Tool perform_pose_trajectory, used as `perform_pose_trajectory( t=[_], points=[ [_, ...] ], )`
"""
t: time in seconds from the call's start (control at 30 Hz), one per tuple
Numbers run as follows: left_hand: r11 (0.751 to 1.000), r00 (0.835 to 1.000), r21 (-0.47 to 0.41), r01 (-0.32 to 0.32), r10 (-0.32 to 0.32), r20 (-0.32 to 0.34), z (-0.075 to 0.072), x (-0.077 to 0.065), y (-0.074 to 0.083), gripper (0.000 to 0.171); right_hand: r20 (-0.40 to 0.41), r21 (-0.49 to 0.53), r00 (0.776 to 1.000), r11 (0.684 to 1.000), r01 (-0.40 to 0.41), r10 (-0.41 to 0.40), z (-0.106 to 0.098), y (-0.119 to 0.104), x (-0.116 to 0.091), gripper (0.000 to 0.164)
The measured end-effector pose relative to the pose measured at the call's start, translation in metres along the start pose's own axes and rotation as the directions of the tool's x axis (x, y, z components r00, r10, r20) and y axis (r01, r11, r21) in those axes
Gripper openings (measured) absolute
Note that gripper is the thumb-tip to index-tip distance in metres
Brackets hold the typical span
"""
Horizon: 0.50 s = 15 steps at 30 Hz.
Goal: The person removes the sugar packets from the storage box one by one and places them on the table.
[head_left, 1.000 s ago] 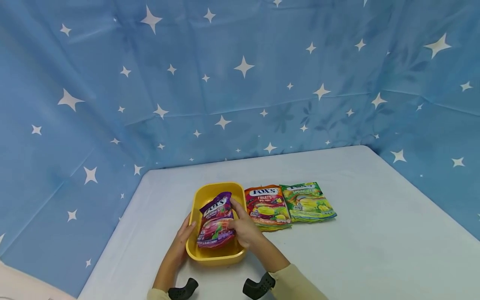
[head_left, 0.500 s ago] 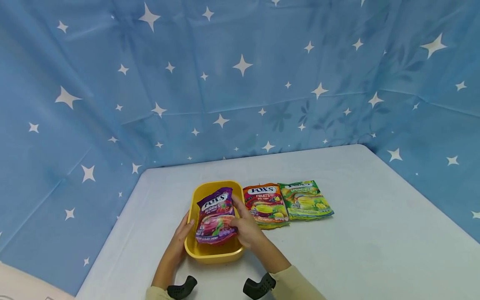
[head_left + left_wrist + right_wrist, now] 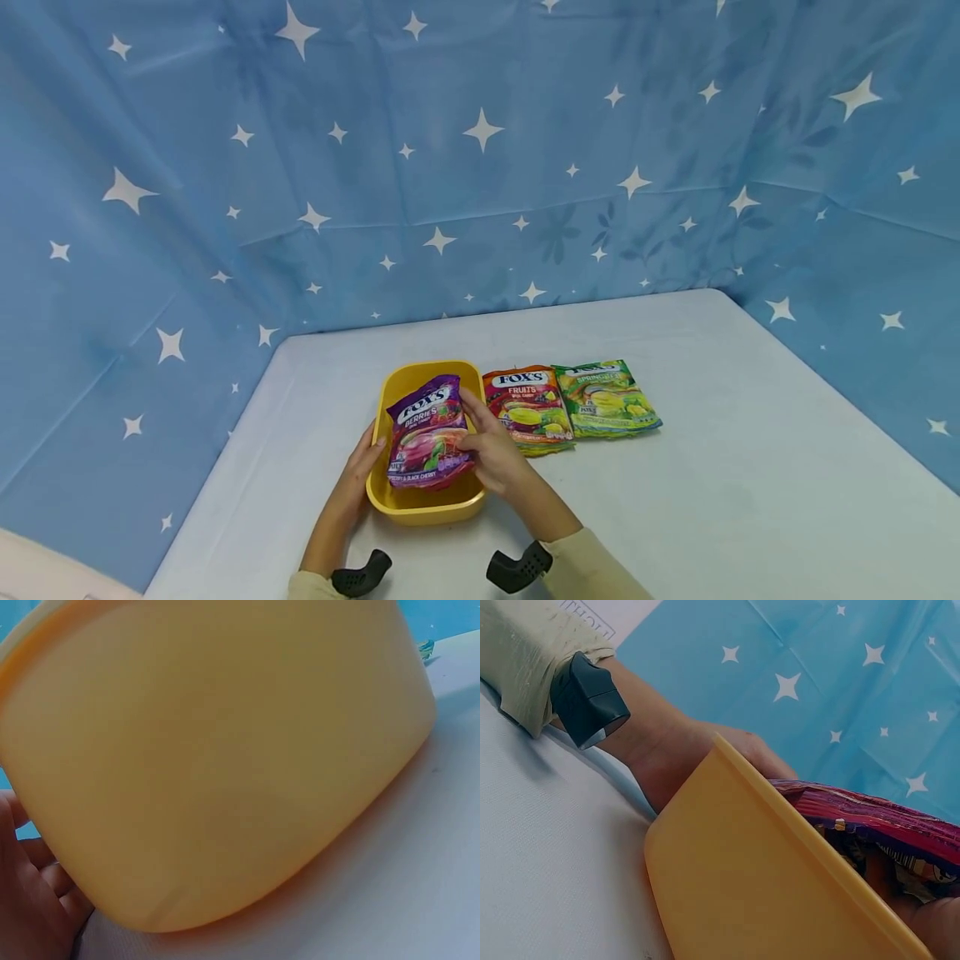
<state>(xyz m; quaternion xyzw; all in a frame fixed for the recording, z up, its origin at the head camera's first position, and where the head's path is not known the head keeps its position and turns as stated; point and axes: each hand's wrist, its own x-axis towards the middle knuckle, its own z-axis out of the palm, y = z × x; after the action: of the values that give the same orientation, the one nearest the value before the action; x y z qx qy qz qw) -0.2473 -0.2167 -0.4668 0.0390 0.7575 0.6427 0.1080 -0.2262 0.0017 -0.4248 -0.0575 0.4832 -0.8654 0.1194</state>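
Note:
A yellow plastic tub (image 3: pixel 420 512) stands at the centre front of the head view. My left hand (image 3: pixel 352 475) holds its left side, with the thumb at the rim and the fingers along the outer wall. In the left wrist view, the tub's wall (image 3: pixel 225 765) fills most of the picture beside the fingers. A purple bag of Fox's Berries candy (image 3: pixel 427 433) is tilted over the inside of the tub. My right hand (image 3: pixel 498 462) grips the bag's right edge, thumb on its front. The right wrist view shows the bag (image 3: pixel 900 817) above the tub's rim.
Right of the tub lies a red bag of Fox's Fruits candy (image 3: pixel 528 408), close to its wall. A green Fox's bag (image 3: pixel 607 400) lies against it, farther right. The white table (image 3: pixel 712 467) ends at a blue star-patterned curtain (image 3: pixel 480 200).
The purple bag has risen slightly in the tub, and its printed front now faces the head camera more. Both hands keep their holds. The head view has shifted a little.

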Motion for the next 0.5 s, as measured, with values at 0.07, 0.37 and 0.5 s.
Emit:
perform_pose_trajectory(
  t=[0.07, 0.37, 0.5],
  points=[
    [1.000, 1.000, 0.009, 0.006, -0.006, 0.002, 0.000, -0.001, 0.000, 0.066, 0.001, 0.010, 1.000, 1.000, -0.002, 0.002, 0.000, 0.000, -0.001, 0.076],
    [0.999, 1.000, 0.048, 0.015, -0.014, -0.004, -0.002, -0.002, 0.000, 0.067, 0.003, 0.012, 0.998, 0.998, -0.058, 0.058, -0.004, -0.007, -0.001, 0.074],
    [0.999, 1.000, 0.045, 0.012, -0.012, -0.001, 0.000, -0.001, -0.001, 0.066, -0.018, 0.021, 0.998, 0.998, -0.066, 0.066, -0.009, -0.015, -0.006, 0.075]
  ],
)
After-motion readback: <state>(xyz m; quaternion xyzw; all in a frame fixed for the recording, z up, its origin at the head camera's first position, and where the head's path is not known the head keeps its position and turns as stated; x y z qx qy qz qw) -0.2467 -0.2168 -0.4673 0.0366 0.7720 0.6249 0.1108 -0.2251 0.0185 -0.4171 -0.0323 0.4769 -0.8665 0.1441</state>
